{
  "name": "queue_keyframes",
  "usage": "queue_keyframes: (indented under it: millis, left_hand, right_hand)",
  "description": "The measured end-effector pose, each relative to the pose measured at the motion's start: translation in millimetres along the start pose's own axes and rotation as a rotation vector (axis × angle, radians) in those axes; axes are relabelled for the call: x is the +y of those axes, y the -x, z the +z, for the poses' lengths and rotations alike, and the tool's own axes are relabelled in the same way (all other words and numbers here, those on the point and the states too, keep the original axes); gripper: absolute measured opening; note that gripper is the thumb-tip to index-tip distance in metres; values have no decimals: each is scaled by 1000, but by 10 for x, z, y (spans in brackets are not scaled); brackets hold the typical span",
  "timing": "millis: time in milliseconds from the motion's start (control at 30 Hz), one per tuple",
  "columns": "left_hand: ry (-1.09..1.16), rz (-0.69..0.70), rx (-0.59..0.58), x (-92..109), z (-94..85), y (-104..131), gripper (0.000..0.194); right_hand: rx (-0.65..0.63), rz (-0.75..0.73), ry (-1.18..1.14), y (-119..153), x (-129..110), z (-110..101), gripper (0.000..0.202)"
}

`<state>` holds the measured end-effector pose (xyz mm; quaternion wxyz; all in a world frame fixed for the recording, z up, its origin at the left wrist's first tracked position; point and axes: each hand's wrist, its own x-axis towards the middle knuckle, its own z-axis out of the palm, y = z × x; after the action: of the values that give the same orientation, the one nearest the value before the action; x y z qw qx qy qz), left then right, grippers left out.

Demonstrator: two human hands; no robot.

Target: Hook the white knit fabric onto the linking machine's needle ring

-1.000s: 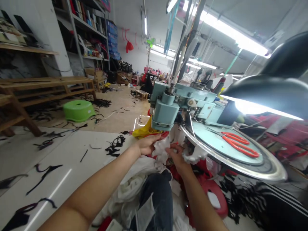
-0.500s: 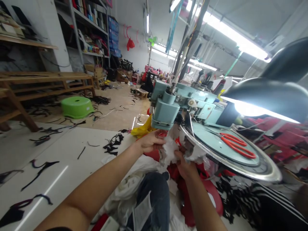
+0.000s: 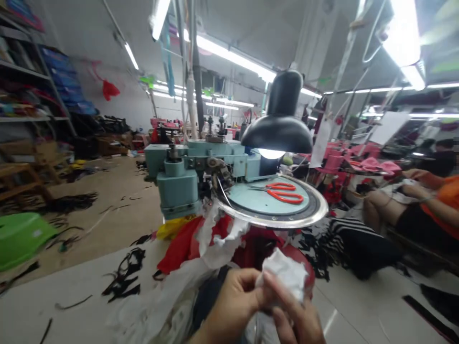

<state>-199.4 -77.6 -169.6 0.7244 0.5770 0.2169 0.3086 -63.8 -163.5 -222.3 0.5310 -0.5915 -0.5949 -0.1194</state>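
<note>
Drawn back from the machine [image 3: 179,188] since the earlier frames, both hands are now low and near, at a piece of white cloth [image 3: 287,272]. The left hand [image 3: 234,301] pinches its near left edge between thumb and forefinger; the right hand [image 3: 299,317] (blurred, and cut off below) bends its fingers against the near side, whether closed on it I cannot tell. Fingers hide the cloth's lower part. Beyond, a ruffled white strip [image 3: 225,246] hangs below the round plate [image 3: 247,198], where orange-handled scissors [image 3: 276,192] lie.
</note>
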Motion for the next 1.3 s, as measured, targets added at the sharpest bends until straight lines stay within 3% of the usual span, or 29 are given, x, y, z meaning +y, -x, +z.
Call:
queue_keyframes:
  millis: [133,233,333,433,533,633,733,900,1000,1100,1200,1300]
  left_hand:
    - [-100,130,1,397,260,-385,32]
    - [-221,311,58,498,334,-511,20]
    - [-472,512,252,484,384,-489,15]
    - [-564,561,432,472,410,-424,10]
    - [-588,572,441,512,395,-378,8]
    - [-750,746,398,614,354,-357,6]
    - [-872,842,305,811,307,-375,11]
    - [-1084,870,-37,1326,177,-607,11]
    - [-1078,750,-290,1567,52,-849,9]
    - [-1018,528,-493,1656,-71,-1086,15]
    - [-989,343,-573,1633,-155,-1263,20]
    - [-868,266,-620,1596,-190,-1354,19]
  right_hand:
    - [154,-224,56,-547,-25,-271,58]
    - [249,-262,87,-794,-47,-358,61]
    - [304,-299,119,-884,-84,-353,59]
    - [337,-313,153,-913,-122,-307,62]
    - [388,-262,230,-925,-162,-252,68]
    - [431,-168,261,-943,-222,-190,69]
    - [473,-69,190,-992,-306,-125,72]
    - [482,140,-18,-1124,-422,-76,78]
    - [446,250,-138,-1159,-444,-69,80]
    - [386,339,-306,-1162,-434,-42,83]
    - [355,409,-439,-1181,-407,13,83]
    - [364,420,-507,-1221,-376,80,83]
